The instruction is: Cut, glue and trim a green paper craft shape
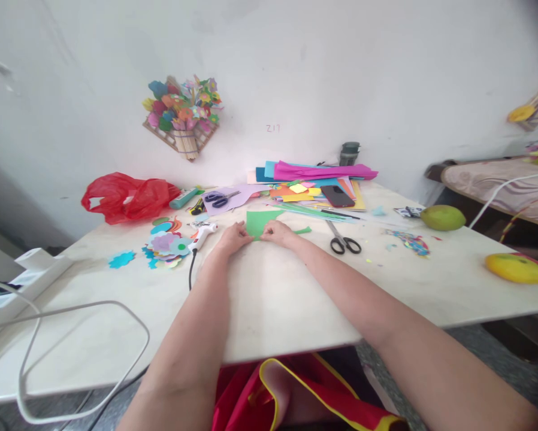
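Note:
A piece of green paper (259,220) lies on the table between my two hands. My left hand (235,237) is closed at its left lower corner, with the fingertips at the paper's edge. My right hand (278,232) has its fingers curled and pressed together on the near edge. A thin green strip (303,230) sticks out just right of my right hand. To the left of my left hand rests a white hot glue gun (202,236). Black-handled scissors (344,244) lie to the right, apart from my right hand.
Cut paper flowers (166,244) are heaped at left, near a red plastic bag (127,196). Behind lie dark scissors (221,196), a phone (337,196) and coloured paper sheets (323,172). Mangoes (515,267) sit at right. A white cable (93,304) loops from a power strip (24,288).

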Demonstrator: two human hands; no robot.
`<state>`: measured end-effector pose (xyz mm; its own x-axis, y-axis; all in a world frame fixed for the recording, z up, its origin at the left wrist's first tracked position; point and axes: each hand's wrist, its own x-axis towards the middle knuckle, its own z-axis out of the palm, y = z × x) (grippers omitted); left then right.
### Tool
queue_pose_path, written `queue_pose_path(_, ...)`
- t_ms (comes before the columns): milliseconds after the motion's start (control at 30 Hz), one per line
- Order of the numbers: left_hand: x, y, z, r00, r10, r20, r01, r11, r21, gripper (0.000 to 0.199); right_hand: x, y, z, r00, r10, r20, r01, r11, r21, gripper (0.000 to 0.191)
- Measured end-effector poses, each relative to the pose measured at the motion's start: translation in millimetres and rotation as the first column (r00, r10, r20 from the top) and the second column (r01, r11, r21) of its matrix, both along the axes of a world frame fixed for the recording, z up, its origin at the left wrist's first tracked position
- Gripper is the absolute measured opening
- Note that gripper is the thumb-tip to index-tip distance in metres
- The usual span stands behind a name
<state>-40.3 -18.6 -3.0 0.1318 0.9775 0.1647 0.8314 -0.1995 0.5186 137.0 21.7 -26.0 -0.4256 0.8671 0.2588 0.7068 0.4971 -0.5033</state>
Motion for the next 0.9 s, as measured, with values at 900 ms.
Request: queue_pose_path(900,8.3,3.1,-0.2,0.948,0.138,-0.288,-0.16,0.986,-0.056,0.025,-5.6,-8.5,10.1,0.992,-0.094,0.086,0.097,0.995,-0.034,0.024)
